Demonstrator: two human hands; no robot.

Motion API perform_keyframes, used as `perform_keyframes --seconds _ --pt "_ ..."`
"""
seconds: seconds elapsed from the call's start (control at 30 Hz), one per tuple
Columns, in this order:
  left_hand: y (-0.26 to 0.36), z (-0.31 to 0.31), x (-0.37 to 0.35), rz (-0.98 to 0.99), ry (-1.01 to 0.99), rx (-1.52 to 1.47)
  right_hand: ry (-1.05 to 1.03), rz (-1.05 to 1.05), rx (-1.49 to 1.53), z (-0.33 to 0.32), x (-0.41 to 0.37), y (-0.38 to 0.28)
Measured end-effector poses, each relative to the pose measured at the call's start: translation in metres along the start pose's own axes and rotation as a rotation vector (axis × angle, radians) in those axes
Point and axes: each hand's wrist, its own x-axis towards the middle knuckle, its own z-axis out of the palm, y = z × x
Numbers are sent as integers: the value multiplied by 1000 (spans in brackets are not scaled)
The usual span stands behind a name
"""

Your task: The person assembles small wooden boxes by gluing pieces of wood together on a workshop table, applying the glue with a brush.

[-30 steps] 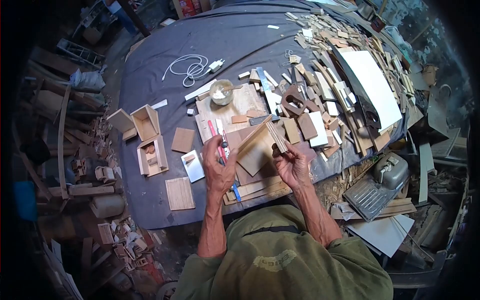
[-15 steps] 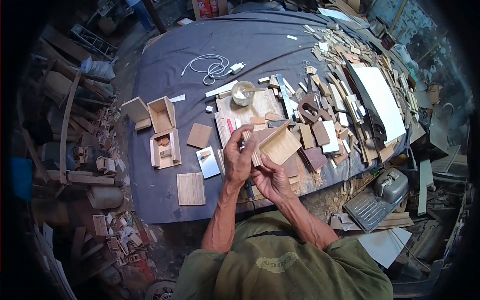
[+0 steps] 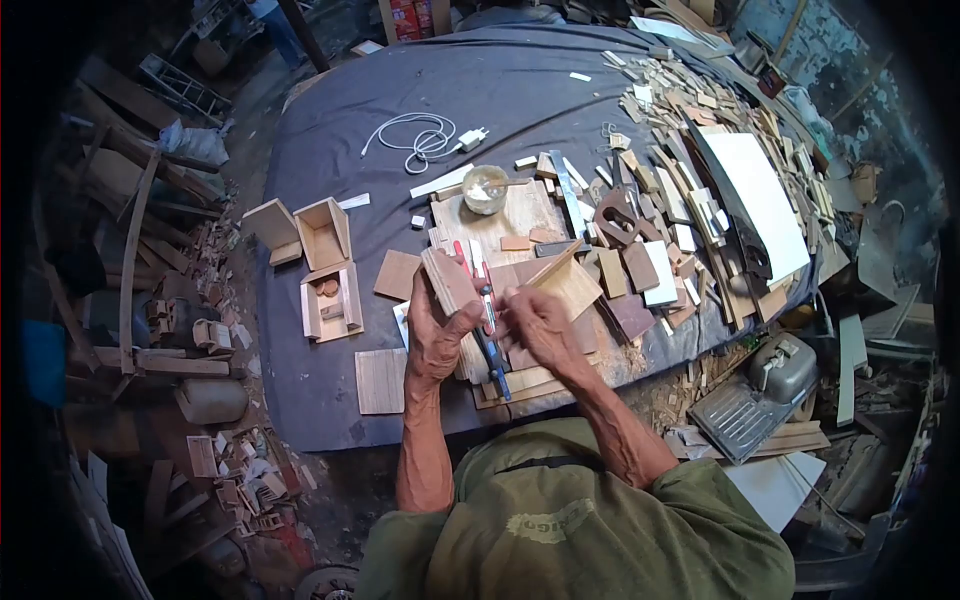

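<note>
My left hand [image 3: 436, 340] is wrapped round a small wooden block [image 3: 448, 282], which it holds tilted above the table. To its right, my right hand [image 3: 540, 325] has its fingers curled together; whatever they may pinch is hidden. Between the hands lie red-handled tools [image 3: 478, 268] and a blue tool [image 3: 494, 366]. Just beyond my right hand rests an L-shaped wooden piece [image 3: 566, 284] with an upright strip. A wooden board [image 3: 485, 232] lies under the nearby pieces, and a bowl of pale paste [image 3: 486, 190] stands on it.
Open wooden boxes [image 3: 331, 302] stand at the left, near flat wood squares [image 3: 382, 382]. A white charger cable [image 3: 425, 142] lies at the back. Handsaws [image 3: 622, 216], a white panel [image 3: 760, 205] and heaped offcuts [image 3: 690, 90] cover the right side. A metal sink [image 3: 745, 400] lies beyond the table edge.
My hands have moved apart. My left hand has shifted left and down with the wooden block, turning it. My right hand has come off the block, its fingers now curled.
</note>
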Motion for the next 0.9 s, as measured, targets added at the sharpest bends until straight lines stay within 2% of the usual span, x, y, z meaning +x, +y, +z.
perform_keyframes --seconds 0.03,0.07,0.17,0.23,0.33,0.43,0.6,0.7,0.73,0.77,0.83,0.87,0.9 --pt "2 3 -1 16 47 -11 212 -255 -288 -13 1 -2" --pt "2 2 -4 -22 24 2 377 -384 -505 -35 7 -9" --pt "-9 3 -14 -152 -17 35 624 -448 -486 -95 35 -7" --pt "-30 6 -20 -249 -10 61 623 -443 -739 -137 55 29" --pt "-49 17 -24 -225 -3 104 461 -221 -977 -138 50 51" --pt "-63 21 -23 -252 42 73 446 -175 -1127 -125 44 67" --pt "-74 13 -16 -250 98 99 400 -53 -1074 -122 33 58" --pt "-56 8 -16 -213 158 286 447 -102 -1031 -136 29 62" --pt "-39 14 -16 -202 191 290 549 -199 -878 -136 27 54" --pt "-27 17 -16 -189 228 295 560 -211 -813 -139 29 46" --pt "-19 5 -11 -169 167 303 572 -234 -684 -148 41 25" --pt "-15 1 -7 -157 139 307 625 -305 -857 -148 50 9" --pt "-16 -1 -3 -130 123 271 569 -202 -883 -150 62 -3"
